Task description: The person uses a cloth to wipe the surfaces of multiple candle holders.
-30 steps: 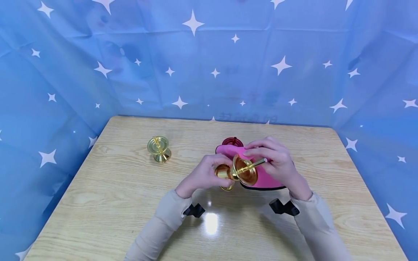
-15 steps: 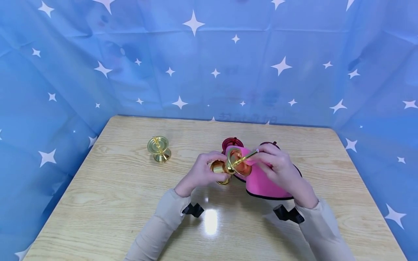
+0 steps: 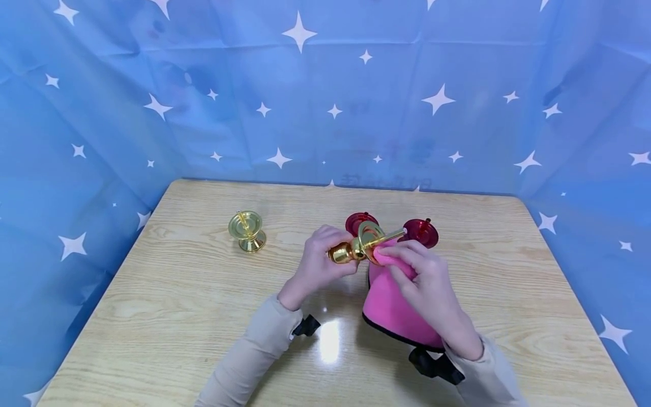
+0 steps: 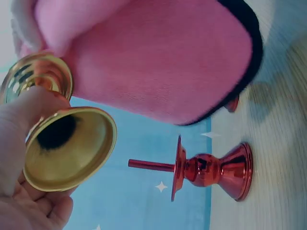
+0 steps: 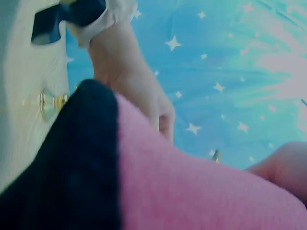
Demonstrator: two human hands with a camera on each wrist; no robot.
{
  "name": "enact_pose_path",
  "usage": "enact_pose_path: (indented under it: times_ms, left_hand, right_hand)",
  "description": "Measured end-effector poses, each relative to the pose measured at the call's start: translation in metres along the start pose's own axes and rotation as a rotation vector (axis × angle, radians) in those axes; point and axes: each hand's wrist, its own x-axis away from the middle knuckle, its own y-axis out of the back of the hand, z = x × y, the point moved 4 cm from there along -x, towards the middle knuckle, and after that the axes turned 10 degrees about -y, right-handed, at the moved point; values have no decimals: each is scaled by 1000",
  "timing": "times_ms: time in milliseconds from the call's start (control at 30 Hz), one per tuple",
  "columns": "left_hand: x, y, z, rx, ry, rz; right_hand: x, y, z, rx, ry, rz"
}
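My left hand (image 3: 320, 257) grips a shiny gold candlestick (image 3: 343, 253) by its stem and base, tilted so its dish and tube lean right. In the left wrist view its hollow base (image 4: 72, 148) faces the camera. A pink cloth (image 3: 394, 311) with black edging hangs from my right hand (image 3: 432, 282), whose fingers and thumb pinch a bunched part against the dish. In the right wrist view the cloth (image 5: 177, 187) hides most of the candlestick, and the left hand (image 5: 132, 81) shows behind it.
Two red candlesticks stand behind the hands, one to the left (image 3: 358, 219) and one to the right (image 3: 426, 233). Another gold candlestick (image 3: 251, 242) stands at the left on the wooden table (image 3: 178, 305). A blue starred curtain (image 3: 325, 85) surrounds the table's back and sides.
The cloth and right hand have shifted, its hem now hanging nearer the table's front, and the right red candlestick has come into view. My left hand has moved the gold candlestick slightly farther back.
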Motion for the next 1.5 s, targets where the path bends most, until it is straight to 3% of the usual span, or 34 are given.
enact_pose_path:
  times_ms: [233, 400, 533, 700, 833, 933, 1033, 1167, 1267, 1400, 1500]
  left_hand:
    - [0, 0, -2, -108, -21, 14]
    - [1, 1, -3, -138, -17, 7]
    - [2, 3, -1, -121, -1, -27]
    - [2, 5, 2, -75, 29, -54]
    - [3, 6, 4, -20, 94, -65]
    - [4, 6, 5, 31, 179, -64]
    - [6, 6, 8, 112, 281, -57]
    - [6, 6, 11, 230, 398, -76]
    - [2, 6, 10, 278, 439, -91]
    - [0, 2, 9, 312, 447, -82]
    - [0, -2, 9, 324, 452, -78]
  right_hand:
    - [-4, -2, 6, -142, -103, -83]
    - [-6, -8, 7, -176, -80, -68]
    - [-5, -11, 6, -191, -38, -69]
    - [-4, -12, -4, -215, 10, -136]
    - [-3, -12, -17, -235, -3, -198]
    - [-3, -14, -28, -279, -102, -227]
    - [-2, -16, -40, -389, -304, -268]
    - [0, -25, -53, -684, -612, -337]
    - [1, -35, -58, -888, -770, -350]
    - [-2, -47, -58, -1012, -860, -294]
    - [-5, -54, -57, -1038, -894, -234]
